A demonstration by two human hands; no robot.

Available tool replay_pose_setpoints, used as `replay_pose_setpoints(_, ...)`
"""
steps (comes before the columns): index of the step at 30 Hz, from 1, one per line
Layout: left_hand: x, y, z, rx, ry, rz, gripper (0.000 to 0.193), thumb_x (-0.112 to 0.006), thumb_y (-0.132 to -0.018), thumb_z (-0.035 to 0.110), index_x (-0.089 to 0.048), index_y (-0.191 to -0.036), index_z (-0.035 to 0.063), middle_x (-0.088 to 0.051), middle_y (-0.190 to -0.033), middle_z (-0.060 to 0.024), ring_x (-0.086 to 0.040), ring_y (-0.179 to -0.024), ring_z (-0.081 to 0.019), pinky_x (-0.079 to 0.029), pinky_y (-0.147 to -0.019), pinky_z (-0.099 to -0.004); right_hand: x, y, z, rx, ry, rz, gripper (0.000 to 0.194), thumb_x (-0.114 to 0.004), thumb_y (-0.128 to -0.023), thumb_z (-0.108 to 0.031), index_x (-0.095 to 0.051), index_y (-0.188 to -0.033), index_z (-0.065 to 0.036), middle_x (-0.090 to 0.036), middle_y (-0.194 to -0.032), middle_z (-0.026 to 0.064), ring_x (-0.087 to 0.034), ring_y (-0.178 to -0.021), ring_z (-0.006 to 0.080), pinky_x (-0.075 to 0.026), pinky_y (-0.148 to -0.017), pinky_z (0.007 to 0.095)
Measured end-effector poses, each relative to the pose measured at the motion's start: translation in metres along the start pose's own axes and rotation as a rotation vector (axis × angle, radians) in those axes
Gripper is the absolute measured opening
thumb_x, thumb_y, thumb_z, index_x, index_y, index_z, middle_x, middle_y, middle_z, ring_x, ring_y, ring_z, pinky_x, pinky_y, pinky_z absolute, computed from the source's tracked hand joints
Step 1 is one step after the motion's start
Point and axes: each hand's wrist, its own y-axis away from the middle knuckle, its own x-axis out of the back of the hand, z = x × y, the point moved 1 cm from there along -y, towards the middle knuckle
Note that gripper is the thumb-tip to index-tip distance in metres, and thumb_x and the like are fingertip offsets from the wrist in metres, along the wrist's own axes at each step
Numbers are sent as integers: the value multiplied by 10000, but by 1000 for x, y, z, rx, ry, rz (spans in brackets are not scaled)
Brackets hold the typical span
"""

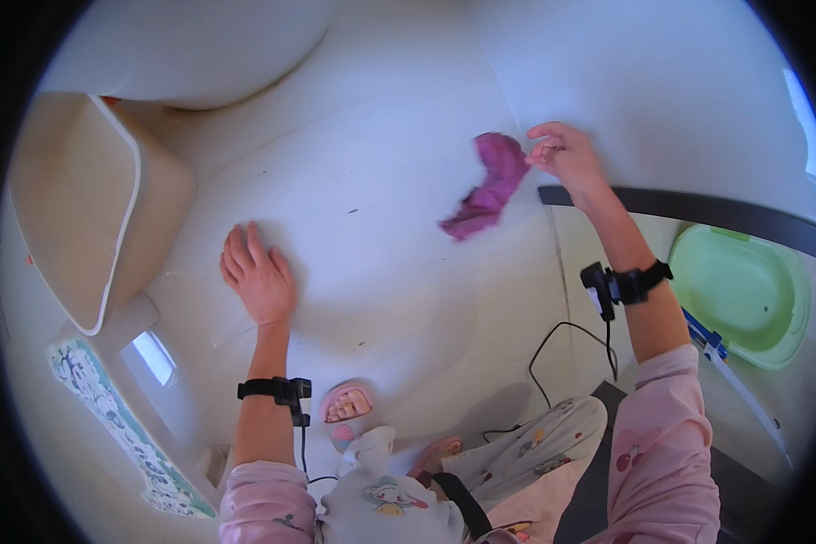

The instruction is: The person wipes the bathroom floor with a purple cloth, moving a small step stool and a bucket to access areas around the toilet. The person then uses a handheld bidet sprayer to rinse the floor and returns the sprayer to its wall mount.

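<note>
A crumpled purple cloth [493, 183] lies over the pale floor or hangs just above it, slightly blurred. Beside its upper right end is my right hand [563, 155], fingers curled; whether the fingertips touch or hold the cloth is unclear. My left hand [258, 275] is palm down with fingers spread, at or just above the floor left of centre, and holds nothing. Both forearms wear black straps with small cabled devices.
A beige plastic bin [166, 197] stands at the left, below a large white rounded object [190, 47]. A patterned panel [129, 435] is at lower left. A dark threshold strip [680, 207], a green basin [741, 292] and a black cable [551, 330] lie at the right.
</note>
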Motion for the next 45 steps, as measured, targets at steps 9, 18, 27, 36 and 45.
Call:
replay_pose_setpoints(9,-1,1,0,-2,2,-20,500,-512,-896,198,-428,-1364,42,-391,-1407,-173,-323,-1334,-355,-210,-1119,-509,-78,-37,86,476,526,121,912,-831,-615,-203,-400,-1403,-49,-509,-1273,257,-485,-1205,392,-398,-1036,402)
replay_pose_setpoints(18,10,0,7,30,26,-48,527,-511,-876,184,-413,-1363,11,-383,-1410,-204,-320,-1339,-372,-205,-1129,-531,-69,-31,22,12,-172,-291,287,-709,-770,-152,-650,-995,16,-653,-843,70,-624,-812,162,-482,-727,314)
replay_pose_setpoints(27,11,0,6,20,49,-69,532,-498,-874,175,-399,-1369,7,-372,-1416,-203,-312,-1341,-369,-194,-1125,-545,63,1,-154,744,381,718,310,-658,-781,-9,-571,-1078,-26,-642,-1072,126,-635,-948,299,-501,-834,379)
replay_pose_setpoints(36,11,-3,5,27,47,-90,518,-500,-885,173,-403,-1368,12,-379,-1413,-193,-316,-1341,-358,-199,-1124,-534,56,-79,-141,867,1550,684,457,-734,-790,-291,-557,-1036,51,-438,-1405,228,-366,-1356,320,-203,-1155,462)
replay_pose_setpoints(45,8,-1,4,2,23,-58,498,-494,-896,187,-428,-1357,10,-388,-1408,-200,-330,-1324,-374,-213,-1113,-526,30,-159,-91,1058,1737,727,257,-520,-849,-121,-570,-1080,-21,-487,-1371,169,-414,-1318,290,-259,-1143,414)
